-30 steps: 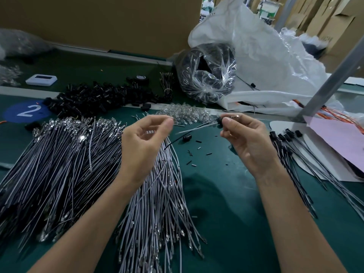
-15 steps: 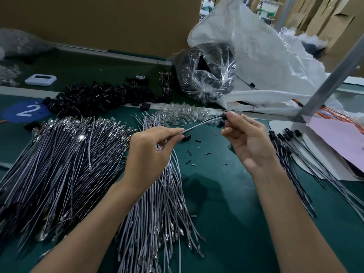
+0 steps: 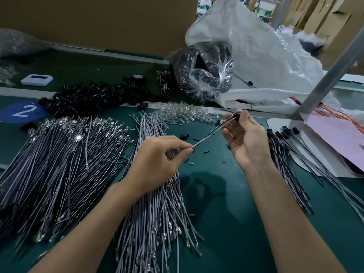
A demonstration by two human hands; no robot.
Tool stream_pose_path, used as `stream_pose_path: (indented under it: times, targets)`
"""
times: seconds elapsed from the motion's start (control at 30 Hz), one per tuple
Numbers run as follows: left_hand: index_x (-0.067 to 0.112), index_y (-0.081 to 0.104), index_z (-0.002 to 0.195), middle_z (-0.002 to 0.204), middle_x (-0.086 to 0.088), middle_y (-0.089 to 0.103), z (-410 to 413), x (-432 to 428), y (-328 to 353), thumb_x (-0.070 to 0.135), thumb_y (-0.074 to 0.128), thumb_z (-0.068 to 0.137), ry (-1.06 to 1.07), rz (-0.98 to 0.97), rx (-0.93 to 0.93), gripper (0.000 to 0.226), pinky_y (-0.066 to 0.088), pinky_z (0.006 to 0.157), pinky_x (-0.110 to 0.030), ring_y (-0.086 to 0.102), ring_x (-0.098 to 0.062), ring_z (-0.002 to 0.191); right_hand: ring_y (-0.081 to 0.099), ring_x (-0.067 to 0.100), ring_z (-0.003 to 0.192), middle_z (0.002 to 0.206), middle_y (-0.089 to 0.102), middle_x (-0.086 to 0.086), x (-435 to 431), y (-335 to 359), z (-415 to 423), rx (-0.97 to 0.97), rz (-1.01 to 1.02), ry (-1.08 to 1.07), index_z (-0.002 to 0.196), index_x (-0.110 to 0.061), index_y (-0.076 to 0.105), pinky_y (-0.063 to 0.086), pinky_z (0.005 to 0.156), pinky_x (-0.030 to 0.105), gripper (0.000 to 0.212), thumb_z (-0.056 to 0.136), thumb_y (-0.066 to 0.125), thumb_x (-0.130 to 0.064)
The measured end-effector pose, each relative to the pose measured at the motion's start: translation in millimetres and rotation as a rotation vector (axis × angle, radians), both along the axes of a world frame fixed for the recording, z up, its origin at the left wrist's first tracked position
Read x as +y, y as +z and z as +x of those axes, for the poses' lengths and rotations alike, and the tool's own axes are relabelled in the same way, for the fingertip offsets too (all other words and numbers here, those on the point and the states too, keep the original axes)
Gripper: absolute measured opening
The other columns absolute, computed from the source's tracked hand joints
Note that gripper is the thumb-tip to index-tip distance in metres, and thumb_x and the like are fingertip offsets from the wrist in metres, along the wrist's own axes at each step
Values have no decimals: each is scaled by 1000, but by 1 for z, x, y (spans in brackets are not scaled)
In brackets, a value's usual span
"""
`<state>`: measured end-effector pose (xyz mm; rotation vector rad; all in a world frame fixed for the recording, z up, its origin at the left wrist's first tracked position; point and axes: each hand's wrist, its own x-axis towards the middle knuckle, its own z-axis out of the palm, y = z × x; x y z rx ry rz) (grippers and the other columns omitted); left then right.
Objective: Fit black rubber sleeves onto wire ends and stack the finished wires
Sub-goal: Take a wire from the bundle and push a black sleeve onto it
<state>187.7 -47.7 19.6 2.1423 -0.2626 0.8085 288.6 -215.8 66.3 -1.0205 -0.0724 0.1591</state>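
On the green table (image 3: 226, 203), the big pile of bare grey wires (image 3: 49, 164) lay at the left and in the middle, and the heap of black rubber sleeves (image 3: 94, 95) lay far behind it. The finished wires (image 3: 285, 154) were stacked at the right. Your left hand (image 3: 157, 162) pinched the near end of one wire (image 3: 208, 135) between thumb and forefinger. Your right hand (image 3: 246, 140) pinched its far end, where a black sleeve (image 3: 237, 115) sat, the lower fingers loosely spread.
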Motion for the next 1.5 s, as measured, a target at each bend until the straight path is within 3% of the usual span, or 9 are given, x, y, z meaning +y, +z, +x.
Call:
stream_pose_path:
  times: [0.3, 0.53, 0.67, 0.87, 1.0, 1.1, 1.23, 1.37, 1.5]
  targets:
    - [14, 73, 72, 64, 18, 59, -1, -1, 3, 32, 67, 89, 96, -8, -66, 26, 44, 55, -17, 52, 0, 55, 66, 12, 52, 63, 70, 4, 1, 0, 1, 19, 1, -137, 83, -10, 55, 52, 48, 20, 19, 100, 52, -17]
    - [12, 70, 66, 55, 3, 62, -2, 0, 1, 24, 66, 92, 73, -92, -4, 29, 43, 45, -23, 55, -14, 49, 63, 11, 51, 59, 67, 2, -4, 4, 1, -33, 73, -256, 88, -8, 53, 50, 49, 19, 15, 101, 52, -16]
    - [18, 69, 68, 61, -3, 66, -4, -1, 8, 43, 53, 92, 10, -487, 40, 39, 46, 49, -28, 58, -14, 52, 57, 8, 51, 64, 64, 2, -5, 7, -4, -85, -20, 13, 89, -5, 62, 48, 50, 15, 22, 89, 61, -27]
    - [23, 72, 106, 89, 3, 75, 0, -2, 11, 42, 63, 80, -176, -754, 302, 34, 55, 67, -23, 66, -9, 78, 54, 9, 47, 67, 64, 8, 17, -2, -25, -180, -303, 470, 109, -1, 60, 44, 46, 15, 41, 81, 60, -32]
    - [19, 76, 92, 72, 4, 70, 0, -5, 12, 40, 66, 78, -225, -798, 308, 27, 52, 62, -20, 63, -8, 69, 51, 10, 41, 63, 55, 15, 28, -8, -34, -196, -355, 498, 94, -3, 50, 41, 41, 16, 35, 77, 62, -31]
    - [15, 76, 95, 73, 4, 69, 0, -3, 11, 41, 73, 72, -236, -846, 268, 34, 50, 63, -20, 62, -9, 69, 57, 11, 42, 71, 52, 18, 30, -8, -36, -176, -305, 506, 102, -5, 46, 44, 42, 17, 39, 76, 62, -28]
    - [17, 76, 88, 78, 1, 71, 2, 0, 12, 35, 78, 67, -207, -953, 231, 27, 51, 70, -28, 61, -11, 71, 63, 14, 50, 71, 68, 15, 28, -6, -35, -249, -403, 525, 93, -3, 58, 49, 50, 18, 34, 78, 62, -33]
    - [17, 72, 82, 73, 6, 70, 2, 3, 12, 34, 81, 59, -141, -1042, 169, 30, 52, 63, -19, 63, -5, 67, 66, 13, 57, 71, 74, 7, 26, -10, -35, -428, -582, 480, 91, -5, 68, 52, 59, 20, 7, 84, 69, -6]
    - [20, 79, 82, 81, 3, 74, 1, 1, 14, 28, 80, 62, -174, -1047, 159, 23, 53, 66, -17, 66, -5, 71, 67, 11, 60, 68, 72, 3, 31, -15, -38, -511, -628, 456, 86, -3, 71, 53, 64, 21, 10, 88, 65, 4]
